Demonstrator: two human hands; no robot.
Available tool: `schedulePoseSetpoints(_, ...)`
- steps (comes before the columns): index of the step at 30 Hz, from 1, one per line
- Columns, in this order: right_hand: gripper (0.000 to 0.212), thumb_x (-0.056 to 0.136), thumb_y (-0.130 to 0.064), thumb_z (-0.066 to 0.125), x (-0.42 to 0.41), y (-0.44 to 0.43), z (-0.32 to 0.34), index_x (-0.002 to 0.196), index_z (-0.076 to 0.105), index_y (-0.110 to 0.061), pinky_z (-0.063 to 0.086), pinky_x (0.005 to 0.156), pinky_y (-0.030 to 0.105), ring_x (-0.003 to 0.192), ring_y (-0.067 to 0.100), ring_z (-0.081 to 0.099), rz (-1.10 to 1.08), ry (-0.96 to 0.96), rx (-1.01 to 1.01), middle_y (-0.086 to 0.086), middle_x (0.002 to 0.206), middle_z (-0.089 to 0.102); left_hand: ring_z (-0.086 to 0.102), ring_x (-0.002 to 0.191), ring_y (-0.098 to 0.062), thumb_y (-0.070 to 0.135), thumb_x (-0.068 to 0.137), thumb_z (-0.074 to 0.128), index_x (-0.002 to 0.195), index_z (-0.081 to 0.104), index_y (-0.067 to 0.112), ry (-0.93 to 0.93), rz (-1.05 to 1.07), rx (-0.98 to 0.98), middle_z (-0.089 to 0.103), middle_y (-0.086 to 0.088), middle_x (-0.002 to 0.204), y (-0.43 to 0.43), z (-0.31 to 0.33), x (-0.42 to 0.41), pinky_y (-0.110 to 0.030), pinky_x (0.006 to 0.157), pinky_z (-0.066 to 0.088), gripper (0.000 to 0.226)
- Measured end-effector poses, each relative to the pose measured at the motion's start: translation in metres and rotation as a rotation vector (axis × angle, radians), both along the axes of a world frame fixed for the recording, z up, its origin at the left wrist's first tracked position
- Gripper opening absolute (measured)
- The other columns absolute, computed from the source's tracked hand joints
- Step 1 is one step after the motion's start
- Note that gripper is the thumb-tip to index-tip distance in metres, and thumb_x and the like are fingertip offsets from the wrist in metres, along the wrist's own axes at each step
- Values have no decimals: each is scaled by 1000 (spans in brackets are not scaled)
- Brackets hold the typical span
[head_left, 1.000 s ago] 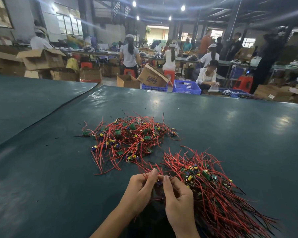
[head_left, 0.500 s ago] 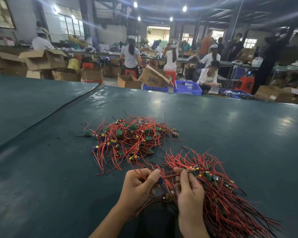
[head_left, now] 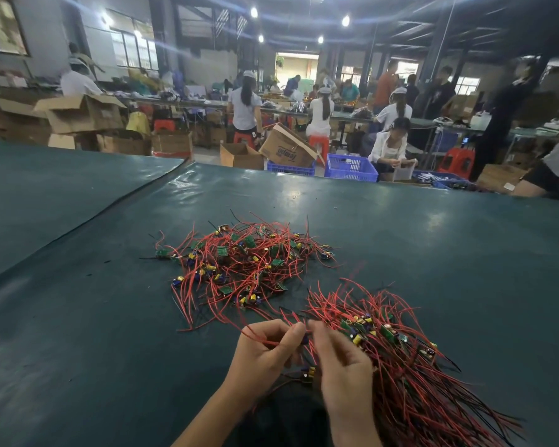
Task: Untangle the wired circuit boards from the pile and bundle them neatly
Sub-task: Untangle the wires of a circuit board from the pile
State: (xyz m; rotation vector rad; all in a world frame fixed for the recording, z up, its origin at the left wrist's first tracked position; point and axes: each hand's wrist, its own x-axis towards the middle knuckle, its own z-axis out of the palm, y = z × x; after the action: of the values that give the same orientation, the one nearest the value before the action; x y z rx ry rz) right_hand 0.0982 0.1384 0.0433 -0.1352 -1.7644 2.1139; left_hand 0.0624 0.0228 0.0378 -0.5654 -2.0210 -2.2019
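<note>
A tangled pile of small green circuit boards with red wires [head_left: 242, 266] lies on the dark green table [head_left: 78, 333], just beyond my hands. To the right sits a second heap, the bundle of boards with red and black wires [head_left: 400, 359] fanned toward the near right. My left hand [head_left: 262, 353] pinches red wires of a single board at the bundle's left edge. My right hand [head_left: 342, 366] is close beside it, fingers curled on the same wires. A small board [head_left: 309, 372] hangs between my hands.
A seam [head_left: 117, 204] crosses the table covering at the left. Beyond the far edge stand cardboard boxes [head_left: 284, 146], blue crates [head_left: 349, 167], red stools and several people working at benches. A person's arm [head_left: 542, 185] rests at the far right edge.
My hands have shifted a little along the wires at the bundle's left edge, and my fingertips have come together again after parting half a second ago. Both heaps stay where they were.
</note>
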Motion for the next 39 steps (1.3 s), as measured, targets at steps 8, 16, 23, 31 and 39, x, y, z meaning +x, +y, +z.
schedulePoseSetpoints(8, 29, 92, -14, 59, -6, -4, -6, 72, 79, -21, 54, 63, 24, 66, 12, 67, -79, -49, -15, 3, 68, 73, 53, 46, -10, 31, 85, 66, 56, 67, 18, -60, -82, -57, 60, 3, 51, -3, 2, 1, -21, 49, 42, 32)
schedulePoseSetpoints(16, 27, 88, -29, 59, -6, 23, 7, 76, 74, -10, 24, 35, 16, 39, 2, 30, -199, -20, -306, -8, 55, 50, 48, 35, -13, 28, 81, 67, 43, 59, 16, -113, 29, 71, 53, -2, 41, -16, 11, -6, -21, 43, 41, 40)
schedulePoseSetpoints(23, 29, 83, -38, 57, -1, 16, 5, 85, 76, -17, 25, 36, 16, 38, 4, 29, -225, 122, -201, -2, 57, 53, 54, 51, -14, 48, 78, 70, 58, 65, 22, -164, -35, 77, 63, -9, 60, -19, 3, -10, -23, 52, 45, 33)
schedulePoseSetpoints(31, 25, 82, -11, 64, 6, 8, -2, 98, 76, -26, 36, 44, 14, 48, 3, 39, -46, 299, 181, -1, 69, 60, 54, 52, -12, 42, 80, 62, 75, 66, 13, -470, 41, 325, 62, -4, 66, -19, 4, -17, -25, 49, 42, 30)
schedulePoseSetpoints(39, 23, 81, -35, 60, 0, 4, -7, 97, 76, -35, 39, 47, 12, 48, 1, 50, 90, 95, 119, 1, 66, 65, 57, 56, -13, 61, 63, 68, 60, 69, 22, -551, -206, 226, 62, -1, 66, -19, -2, -21, -23, 53, 46, 39)
